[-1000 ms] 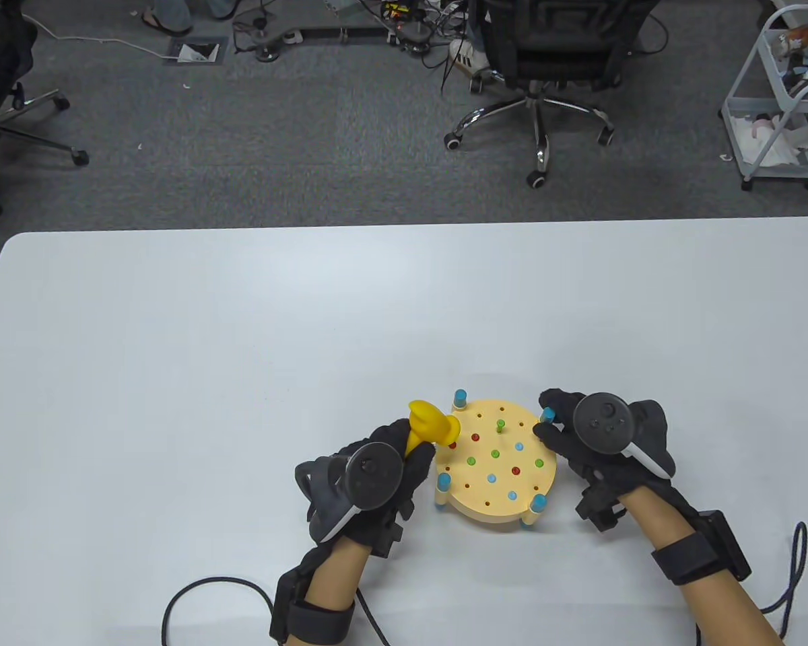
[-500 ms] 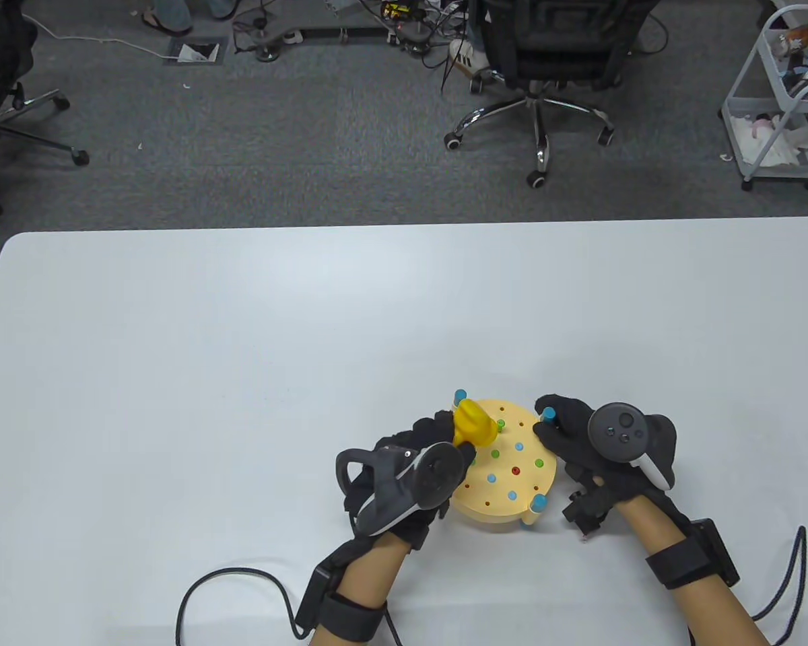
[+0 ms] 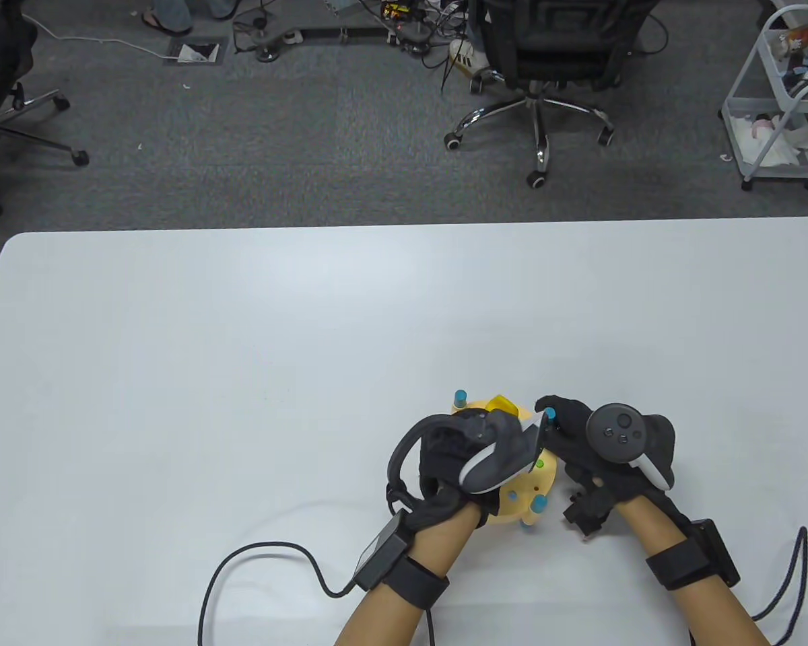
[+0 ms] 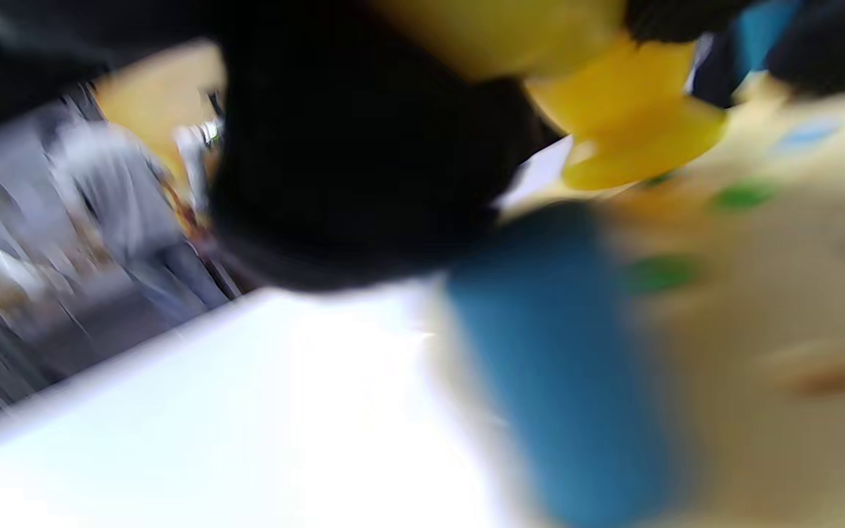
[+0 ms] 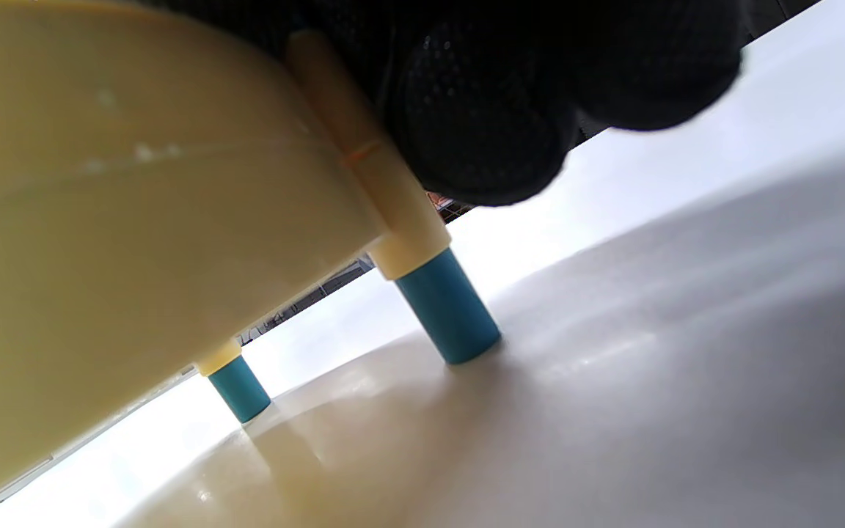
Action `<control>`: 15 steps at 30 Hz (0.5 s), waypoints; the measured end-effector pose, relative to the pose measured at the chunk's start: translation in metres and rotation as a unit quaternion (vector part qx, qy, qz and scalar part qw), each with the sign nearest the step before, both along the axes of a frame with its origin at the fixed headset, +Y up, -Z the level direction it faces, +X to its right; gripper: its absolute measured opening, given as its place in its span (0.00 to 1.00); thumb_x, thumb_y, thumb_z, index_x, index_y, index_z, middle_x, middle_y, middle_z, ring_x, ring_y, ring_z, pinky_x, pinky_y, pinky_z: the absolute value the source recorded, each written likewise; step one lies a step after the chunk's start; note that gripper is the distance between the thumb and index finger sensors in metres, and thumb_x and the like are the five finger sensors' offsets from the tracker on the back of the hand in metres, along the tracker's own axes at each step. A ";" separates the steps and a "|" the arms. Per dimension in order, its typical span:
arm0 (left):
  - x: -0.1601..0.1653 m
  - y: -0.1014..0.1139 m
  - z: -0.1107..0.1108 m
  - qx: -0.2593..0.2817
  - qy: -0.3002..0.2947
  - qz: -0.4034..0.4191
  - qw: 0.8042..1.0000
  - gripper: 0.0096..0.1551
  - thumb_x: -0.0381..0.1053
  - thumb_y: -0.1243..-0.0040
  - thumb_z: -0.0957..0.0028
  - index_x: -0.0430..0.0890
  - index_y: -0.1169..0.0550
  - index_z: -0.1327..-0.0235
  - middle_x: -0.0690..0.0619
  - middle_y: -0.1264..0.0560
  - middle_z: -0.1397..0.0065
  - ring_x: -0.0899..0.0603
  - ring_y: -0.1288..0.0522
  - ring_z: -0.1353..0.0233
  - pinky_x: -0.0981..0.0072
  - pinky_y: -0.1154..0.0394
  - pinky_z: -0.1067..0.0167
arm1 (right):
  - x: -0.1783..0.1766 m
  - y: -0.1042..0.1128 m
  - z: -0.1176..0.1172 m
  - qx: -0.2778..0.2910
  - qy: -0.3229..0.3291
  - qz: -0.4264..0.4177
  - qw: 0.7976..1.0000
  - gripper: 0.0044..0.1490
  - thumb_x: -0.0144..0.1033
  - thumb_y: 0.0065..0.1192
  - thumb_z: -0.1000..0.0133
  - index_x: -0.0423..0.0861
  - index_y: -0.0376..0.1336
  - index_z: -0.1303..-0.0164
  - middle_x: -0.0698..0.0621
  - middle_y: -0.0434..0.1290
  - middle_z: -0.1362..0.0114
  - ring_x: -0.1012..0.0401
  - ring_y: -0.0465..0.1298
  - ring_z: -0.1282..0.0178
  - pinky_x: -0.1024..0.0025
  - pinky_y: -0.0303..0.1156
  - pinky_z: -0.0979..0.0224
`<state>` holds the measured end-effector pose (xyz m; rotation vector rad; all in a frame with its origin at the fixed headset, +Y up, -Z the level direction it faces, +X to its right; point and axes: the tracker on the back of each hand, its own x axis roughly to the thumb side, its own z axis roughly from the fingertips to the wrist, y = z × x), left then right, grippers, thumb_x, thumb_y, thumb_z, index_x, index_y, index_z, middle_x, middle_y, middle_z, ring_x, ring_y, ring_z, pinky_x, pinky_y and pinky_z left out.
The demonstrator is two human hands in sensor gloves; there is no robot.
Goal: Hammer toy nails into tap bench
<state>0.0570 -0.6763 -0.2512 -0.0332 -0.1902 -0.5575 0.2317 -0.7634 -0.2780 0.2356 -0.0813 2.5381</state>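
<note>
We curl our left hand (image 3: pixel 475 447) round the yellow hammer (image 3: pixel 501 406) over the tap bench (image 3: pixel 542 479), while our right hand (image 3: pixel 589 447) grips its rim, likely steadying it.

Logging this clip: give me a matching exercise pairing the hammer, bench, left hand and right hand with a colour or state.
Things:
1. hammer
2. bench
3. left hand
4. right hand

States:
A. grips the bench rim
B. cream, on blue legs
C. yellow
D. over the bench, holding the hammer

Pairs: 1-C, 2-B, 3-D, 4-A
</note>
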 end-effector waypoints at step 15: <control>0.015 -0.010 0.009 0.059 -0.053 0.039 0.996 0.38 0.66 0.48 0.63 0.45 0.19 0.48 0.47 0.13 0.64 0.45 0.13 0.74 0.63 0.21 0.77 | 0.000 -0.001 0.000 -0.001 0.000 0.003 1.000 0.37 0.52 0.53 0.51 0.47 0.62 0.33 0.42 0.74 0.37 0.58 0.80 0.54 0.63 0.76 0.49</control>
